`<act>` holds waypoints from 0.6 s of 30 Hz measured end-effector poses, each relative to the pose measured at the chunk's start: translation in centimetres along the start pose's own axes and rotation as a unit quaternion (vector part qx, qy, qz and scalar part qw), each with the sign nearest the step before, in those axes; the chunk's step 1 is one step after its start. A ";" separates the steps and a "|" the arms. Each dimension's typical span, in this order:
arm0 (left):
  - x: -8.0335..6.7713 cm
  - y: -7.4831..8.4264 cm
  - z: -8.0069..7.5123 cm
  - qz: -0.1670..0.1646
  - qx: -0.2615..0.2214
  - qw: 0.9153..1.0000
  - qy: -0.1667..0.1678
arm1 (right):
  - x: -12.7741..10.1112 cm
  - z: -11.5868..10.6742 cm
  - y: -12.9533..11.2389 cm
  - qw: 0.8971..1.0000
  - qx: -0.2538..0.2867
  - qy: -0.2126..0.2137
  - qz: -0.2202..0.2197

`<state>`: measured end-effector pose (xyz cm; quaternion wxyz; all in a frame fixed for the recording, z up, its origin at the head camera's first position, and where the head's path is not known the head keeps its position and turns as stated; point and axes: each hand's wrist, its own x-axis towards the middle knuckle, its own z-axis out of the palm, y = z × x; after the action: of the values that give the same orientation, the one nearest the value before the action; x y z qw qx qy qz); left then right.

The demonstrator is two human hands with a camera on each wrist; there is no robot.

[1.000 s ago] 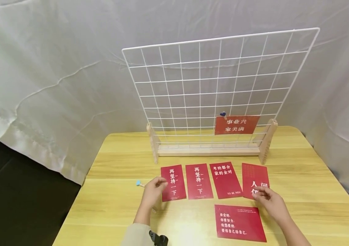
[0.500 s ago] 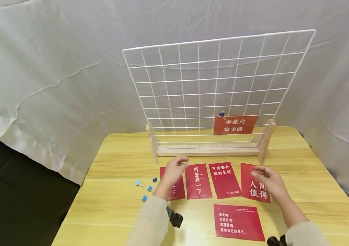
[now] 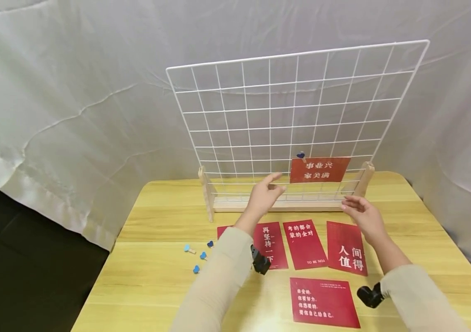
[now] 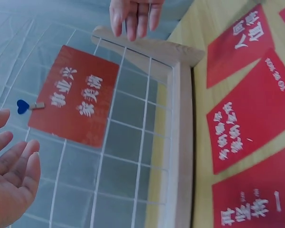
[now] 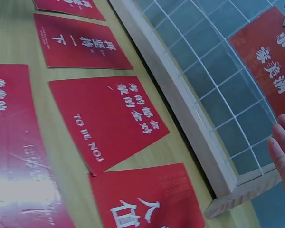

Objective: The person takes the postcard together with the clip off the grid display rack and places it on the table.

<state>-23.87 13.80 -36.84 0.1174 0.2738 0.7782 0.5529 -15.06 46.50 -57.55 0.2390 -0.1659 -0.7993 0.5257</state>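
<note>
A red card point(image 3: 322, 170) with white characters hangs on the white wire grid point(image 3: 269, 110), and a dark blue heart clip point(image 4: 23, 106) sits at its edge. To the left of this card, my left hand point(image 3: 263, 198) is raised in front of the grid, its thumb and fingers apart with nothing between them. My right hand point(image 3: 366, 220) is near the right wooden foot point(image 3: 362, 180), below and right of the hanging card, fingers loosely bent. It holds nothing. In the right wrist view its fingertips point(image 5: 278, 142) appear close to the card's lower corner; contact cannot be told.
Red cards lie in a row on the wooden table, among them a middle card point(image 3: 305, 244) and a right card point(image 3: 346, 249). Nearer lies a wide red card point(image 3: 323, 302). Several blue heart clips point(image 3: 203, 255) rest at the left. Grey cloth point(image 3: 73, 92) hangs behind.
Both hands have risen from over the table cards toward the grid, the left also moving right. The blue clips at left have come into view from behind the left hand. The hanging card stays put.
</note>
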 end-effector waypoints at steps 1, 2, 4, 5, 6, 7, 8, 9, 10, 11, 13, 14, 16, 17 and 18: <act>0.4 0.3 0.1 0.001 0.004 1.000 0.001 | 0.3 -0.1 -0.5 1.000 0.008 0.002 -0.002; 0.9 0.6 0.2 0.000 0.004 1.000 0.001 | 0.5 -0.3 -1.2 1.000 0.029 -0.002 -0.002; 1.7 1.0 0.2 0.003 0.009 1.000 -0.001 | 0.0 -0.5 -5.0 0.999 0.050 -0.004 0.003; 2.1 1.2 0.2 0.007 0.013 1.000 -0.004 | -0.4 -0.6 -7.3 0.999 0.054 -0.010 -0.001; 2.5 1.4 0.2 0.011 0.020 1.000 -0.007 | -0.9 -0.6 -9.8 0.998 0.054 -0.017 -0.001; 2.8 1.7 0.2 0.014 0.030 0.999 -0.010 | -1.4 -0.7 -12.3 0.998 0.055 -0.018 0.006; 3.1 1.9 0.2 0.015 0.041 0.999 -0.015 | -1.9 -0.6 -14.6 0.999 0.049 -0.017 0.007; 3.3 2.2 0.1 0.018 0.053 0.998 -0.021 | -2.3 -0.5 -16.7 1.000 0.027 -0.012 0.006; 3.5 2.5 0.2 0.018 0.062 0.998 -0.028 | -2.5 -0.6 -18.2 1.000 0.011 -0.013 0.002; 3.8 2.7 0.2 0.020 0.071 0.997 -0.036 | -2.4 -0.5 -19.1 1.000 0.008 -0.008 0.003; 4.1 3.3 0.4 0.022 0.084 0.995 -0.051 | -2.2 -0.5 -20.4 1.000 -0.007 0.002 0.014; 4.3 3.6 0.5 0.021 0.087 0.994 -0.060 | -2.0 -0.5 -20.8 1.000 -0.015 0.005 0.018; 4.6 4.0 0.7 0.017 0.097 0.992 -0.074 | -1.5 -0.5 -21.0 0.999 -0.027 0.009 0.026; 4.8 4.2 0.8 0.017 0.105 0.991 -0.079 | -1.2 -0.5 -21.1 0.999 -0.031 0.010 0.029; 4.9 4.4 0.9 0.017 0.112 0.990 -0.082 | -1.0 -0.5 -21.1 0.999 -0.035 0.012 0.030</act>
<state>-26.13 18.33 -32.53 0.1396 0.3430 0.8180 0.4401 -14.22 38.07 -38.21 0.2270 -0.2041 -0.8089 0.5024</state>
